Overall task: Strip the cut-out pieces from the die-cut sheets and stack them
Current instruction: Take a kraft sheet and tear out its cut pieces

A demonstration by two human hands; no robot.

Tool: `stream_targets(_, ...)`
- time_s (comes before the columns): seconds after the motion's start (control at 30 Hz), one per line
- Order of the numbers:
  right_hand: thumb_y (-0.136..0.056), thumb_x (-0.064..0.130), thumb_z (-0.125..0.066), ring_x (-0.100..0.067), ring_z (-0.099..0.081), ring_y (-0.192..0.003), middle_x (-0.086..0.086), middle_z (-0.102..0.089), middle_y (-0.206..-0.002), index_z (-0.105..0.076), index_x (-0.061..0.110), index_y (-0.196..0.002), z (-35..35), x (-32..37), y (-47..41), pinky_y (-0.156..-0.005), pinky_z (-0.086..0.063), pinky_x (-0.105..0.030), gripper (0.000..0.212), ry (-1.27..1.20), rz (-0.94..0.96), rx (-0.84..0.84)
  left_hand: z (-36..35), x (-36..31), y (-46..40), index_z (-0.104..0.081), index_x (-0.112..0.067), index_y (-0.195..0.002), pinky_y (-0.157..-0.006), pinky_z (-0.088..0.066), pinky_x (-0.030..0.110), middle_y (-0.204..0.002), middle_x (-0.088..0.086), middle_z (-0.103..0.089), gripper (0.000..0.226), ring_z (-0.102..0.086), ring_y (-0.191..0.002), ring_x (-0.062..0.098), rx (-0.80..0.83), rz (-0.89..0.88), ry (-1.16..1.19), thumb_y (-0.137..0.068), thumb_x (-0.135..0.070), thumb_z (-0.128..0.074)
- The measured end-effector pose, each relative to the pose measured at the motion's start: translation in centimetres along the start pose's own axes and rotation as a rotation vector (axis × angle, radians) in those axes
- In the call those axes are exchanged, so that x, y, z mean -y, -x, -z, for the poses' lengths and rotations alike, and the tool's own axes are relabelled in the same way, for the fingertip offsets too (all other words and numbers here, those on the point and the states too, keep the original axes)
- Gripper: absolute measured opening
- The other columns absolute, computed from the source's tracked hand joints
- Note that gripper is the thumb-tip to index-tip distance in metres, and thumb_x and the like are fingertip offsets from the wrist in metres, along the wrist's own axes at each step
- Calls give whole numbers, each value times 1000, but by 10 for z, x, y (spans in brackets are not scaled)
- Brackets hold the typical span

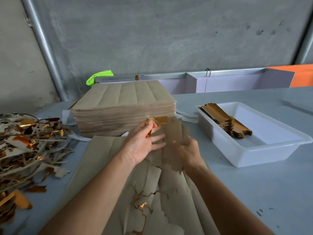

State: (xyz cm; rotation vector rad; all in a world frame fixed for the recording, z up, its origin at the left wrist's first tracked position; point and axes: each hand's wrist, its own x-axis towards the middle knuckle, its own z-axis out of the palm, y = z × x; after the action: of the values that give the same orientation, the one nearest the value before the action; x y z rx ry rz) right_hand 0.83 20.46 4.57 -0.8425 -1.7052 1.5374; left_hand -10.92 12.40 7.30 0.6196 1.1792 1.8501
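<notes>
Both hands (144,145) (188,150) pinch one cut-out piece (172,133) (blurred) between fingertips.

Both hands, left hand (144,145) and right hand (188,154), held a blurred cut-out piece (172,133) above the torn sheet (152,192) on the surface (254,192).

One view only, head-worn, wide-angle. Looks forward and down from above the person's forearms onto a grey table (254,184). Close range: both hands sit mid-frame, arms entering from the bottom edge. Far edge of view takes in a concrete wall (169,39). Straight lines bow toward the corners.
</notes>
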Motion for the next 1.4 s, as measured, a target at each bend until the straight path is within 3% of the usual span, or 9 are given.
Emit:
stream_targets(0.1, -89, 1, -54, -29, -61, -50, -8, -61, -57, -54, 16, -66, 20, 2, -1, -52, -53, -49, 27, -130, -156, -91, 28, -15, 3, -53, -14, -79, -85, -50, 52, -121, 14, -60, 25, -56, -114, 38, -164, -40, 16, -99, -24, -43)
stream_targets(0.17, -90, 4, -58, -20, -61, -56, -4, -61, -67, -53, 16, -74, 38, 3, -3, -46, -54, -39, 20, -199, -208, -137, 46, -25, 6, -51, -15, -77, -82, -50, 50, -112, 11, -63, 27, -58, -111, 37, -260, -71, 78, -100, -26, -41)
stream_targets(0.33, -90, 9, -61, -25, -60, -76, -9, -61, -82, -52, 13, -82, 67, 1, -6, -77, -52, -47, 12, -350, -283, -192, 63, -47, 8, -50, -14, -77, -74, -50, 47, -117, 11, -63, 30, -62, -104, 35, -356, -128, 32, -101, -28, -39)
stream_targets(0.57, -92, 12, -58, -27, -61, -88, -10, -62, -98, -48, 11, -113, 93, 0, -4, -82, -49, -45, 24, -707, -363, -268, 76, -61, 15, -51, -13, -77, -73, -53, 43, -107, 8, -68, 29, -68, -95, 29, -571, -210, 98, -101, -26, -40)
stream_targets(0.73, -93, 11, -55, -21, -60, -70, -3, -61, -81, -49, 14, -106, 91, -2, 2, -57, -49, -39, 14, -474, -192, -356, 68, -60, 20, -54, -14, -81, -83, -51, 43, -109, 7, -68, 26, -65, -103, 26, -528, -257, -20, -102, -24, -40)
stream_targets(0.93, -90, 4, -48, -28, -59, -54, -18, -66, -76, -65, 3, -93, 69, 26, 1, -42, -44, -30, 18, 37, 53, -165, 25, -45, 24, -56, -13, -63, -88, -51, 44, -106, 4, -65, 32, -58, -114, 27, -276, -285, -288, -93, -25, -56)
stream_targets(1.17, -96, 7, -45, -26, -67, -84, -10, -67, -97, -57, 10, -113, 34, 17, -17, -75, -58, -45, 21, 350, 30, 41, 13, -37, 15, -52, -16, -55, -89, -49, 49, -118, 4, -68, 39, -62, -110, 30, -69, -190, -35, -93, -25, -53)
stream_targets(1.3, -89, 6, -52, -22, -58, -98, 1, -59, -110, -33, 27, -141, 17, 9, -16, -87, -52, -41, 59, 384, 215, 119, 12, -33, 8, -47, -14, -62, -84, -51, 47, -106, -2, -71, 32, -58, -114, 29, -46, -177, 3, -91, -26, -53)
stream_targets(1.4, -88, -2, -47, -17, -51, -92, 8, -49, -104, -5, 38, -148, 11, 3, -12, -80, -46, -30, 83, 448, 322, 154, 13, -31, 3, -44, -14, -62, -88, -49, 48, -122, -1, -65, 34, -53, -119, 25, -58, -167, -7, -95, -24, -49)
